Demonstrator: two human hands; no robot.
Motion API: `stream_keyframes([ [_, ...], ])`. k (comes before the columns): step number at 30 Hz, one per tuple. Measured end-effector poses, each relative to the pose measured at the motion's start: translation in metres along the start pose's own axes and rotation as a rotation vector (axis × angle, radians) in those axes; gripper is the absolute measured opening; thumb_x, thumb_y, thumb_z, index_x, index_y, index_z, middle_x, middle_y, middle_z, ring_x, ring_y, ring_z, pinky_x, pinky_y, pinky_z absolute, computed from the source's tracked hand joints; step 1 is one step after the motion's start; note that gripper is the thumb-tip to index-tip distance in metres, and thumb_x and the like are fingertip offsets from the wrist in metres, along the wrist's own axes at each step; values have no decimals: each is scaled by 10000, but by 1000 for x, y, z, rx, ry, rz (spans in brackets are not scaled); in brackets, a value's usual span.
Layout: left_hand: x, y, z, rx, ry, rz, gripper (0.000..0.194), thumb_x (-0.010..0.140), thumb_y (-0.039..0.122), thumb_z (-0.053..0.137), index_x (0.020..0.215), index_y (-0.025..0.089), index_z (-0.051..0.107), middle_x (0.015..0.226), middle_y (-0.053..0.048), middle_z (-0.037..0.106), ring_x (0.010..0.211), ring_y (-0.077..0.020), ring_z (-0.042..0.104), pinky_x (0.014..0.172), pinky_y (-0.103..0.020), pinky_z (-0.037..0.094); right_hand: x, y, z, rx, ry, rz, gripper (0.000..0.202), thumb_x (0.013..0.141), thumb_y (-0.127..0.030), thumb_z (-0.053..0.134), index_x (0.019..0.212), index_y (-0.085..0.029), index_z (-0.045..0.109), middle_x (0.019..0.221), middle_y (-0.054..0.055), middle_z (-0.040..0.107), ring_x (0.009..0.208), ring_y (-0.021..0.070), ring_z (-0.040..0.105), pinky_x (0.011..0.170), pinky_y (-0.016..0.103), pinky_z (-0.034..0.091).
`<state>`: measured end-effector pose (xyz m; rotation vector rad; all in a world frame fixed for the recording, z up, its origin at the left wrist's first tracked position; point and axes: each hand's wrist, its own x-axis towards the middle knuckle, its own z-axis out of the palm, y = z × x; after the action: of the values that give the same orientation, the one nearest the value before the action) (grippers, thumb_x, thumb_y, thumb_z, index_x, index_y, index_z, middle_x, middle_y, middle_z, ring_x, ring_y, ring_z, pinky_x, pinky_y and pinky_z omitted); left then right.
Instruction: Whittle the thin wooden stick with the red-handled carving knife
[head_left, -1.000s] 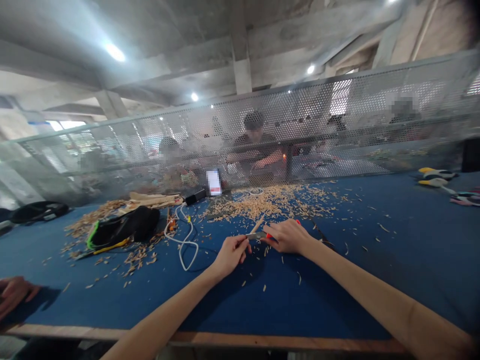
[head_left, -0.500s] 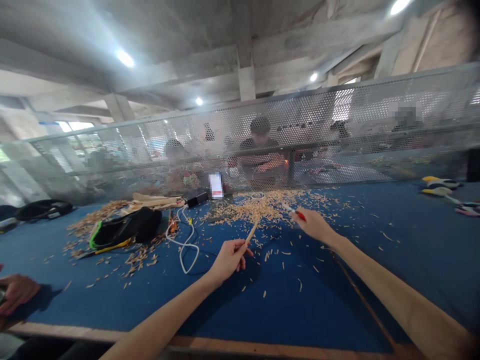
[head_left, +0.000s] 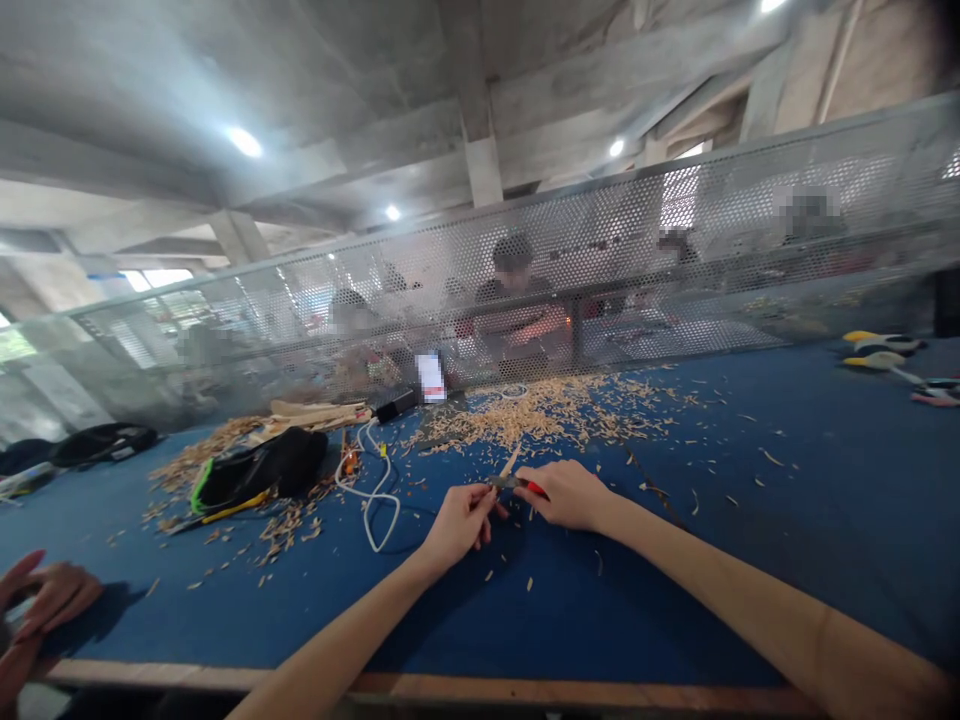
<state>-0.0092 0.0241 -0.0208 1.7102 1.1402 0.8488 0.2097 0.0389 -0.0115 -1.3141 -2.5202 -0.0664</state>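
Pinching slender pale wooden strip (head_left: 511,461), left hand (head_left: 456,522), gripping red-handled grey-bladed knife (head_left: 535,488), right hand (head_left: 568,494), blade crossing strip beside left hand, both over blue surface (head_left: 600,625), tan shavings (head_left: 536,412) beyond.

The stick (head_left: 511,461), pale and slim, slants away from the left hand (head_left: 456,525), near end pinched in its fingertips. The knife (head_left: 505,482), grey-bladed and red-handled, juts from the right hand (head_left: 568,493), blade across the stick beside the left fingertips.
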Motion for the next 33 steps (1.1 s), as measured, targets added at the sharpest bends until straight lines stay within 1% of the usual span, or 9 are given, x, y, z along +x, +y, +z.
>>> stream_keyframes([
  [3, -4, 0, 0, -54, -6, -23, 460, 854, 566, 650, 917, 116, 717, 764, -82, 731, 369, -62, 477, 326, -182, 338, 3, 31, -2, -40, 34, 99, 357, 1039, -420, 398, 1146, -235, 684, 841, 75, 763, 711, 217, 695, 617, 276, 360],
  [7, -5, -2, 3, -106, 16, -15, 497, 826, 568, 681, 1019, 112, 721, 830, -93, 754, 357, -54, 478, 307, -173, 281, -4, 92, -6, -75, 85, 382, 411, 1040, -430, 359, 1140, -195, 681, 858, 106, 758, 722, 235, 692, 623, 294, 379],
  [10, -1, -3, 4, -117, 50, -20, 491, 813, 585, 685, 950, 116, 729, 784, -83, 747, 359, -65, 497, 309, -178, 286, -8, 111, -9, -31, 169, 508, 398, 1045, -426, 346, 1092, -200, 670, 854, 98, 756, 749, 239, 696, 637, 300, 382],
  [13, 4, -1, 3, -167, 74, -36, 480, 782, 590, 712, 888, 121, 723, 802, -91, 753, 388, -81, 539, 321, -187, 308, -4, 90, -8, 11, 223, 475, 390, 1041, -447, 355, 1030, -208, 662, 795, 81, 747, 724, 239, 695, 629, 302, 379],
  [16, 6, 3, 4, -245, 73, -57, 504, 746, 570, 756, 960, 117, 708, 864, -108, 767, 413, -89, 563, 332, -196, 327, 1, 50, -7, 35, 251, 311, 397, 1027, -494, 396, 998, -203, 665, 807, 85, 753, 725, 233, 701, 628, 297, 388],
  [19, 5, 6, 9, -278, 55, -72, 517, 703, 547, 805, 963, 118, 680, 811, -88, 761, 401, -78, 537, 333, -190, 305, 0, 14, -5, 54, 246, 111, 391, 1030, -486, 409, 1075, -192, 663, 933, 100, 776, 773, 227, 718, 643, 290, 405],
  [22, 3, 7, 14, -279, 1, -66, 501, 675, 536, 842, 903, 133, 653, 755, -59, 746, 417, -78, 538, 341, -180, 291, -4, -6, -3, 105, 248, 36, 362, 1036, -449, 422, 1170, -191, 639, 1017, 101, 780, 813, 221, 727, 668, 282, 421],
  [28, 2, 7, 16, -255, -92, -67, 520, 642, 570, 860, 839, 138, 647, 654, -13, 680, 428, -76, 515, 336, -174, 284, -6, -11, 4, 201, 208, -47, 309, 1027, -448, 467, 963, -204, 645, 868, 67, 763, 777, 198, 705, 663, 266, 401],
  [33, 2, 9, 17, -200, -86, -73, 503, 636, 554, 863, 798, 137, 634, 606, 4, 640, 429, -72, 486, 350, -175, 293, -6, -6, 8, 226, 230, -137, 321, 1024, -463, 467, 951, -202, 640, 831, 67, 744, 721, 183, 670, 630, 265, 369],
])
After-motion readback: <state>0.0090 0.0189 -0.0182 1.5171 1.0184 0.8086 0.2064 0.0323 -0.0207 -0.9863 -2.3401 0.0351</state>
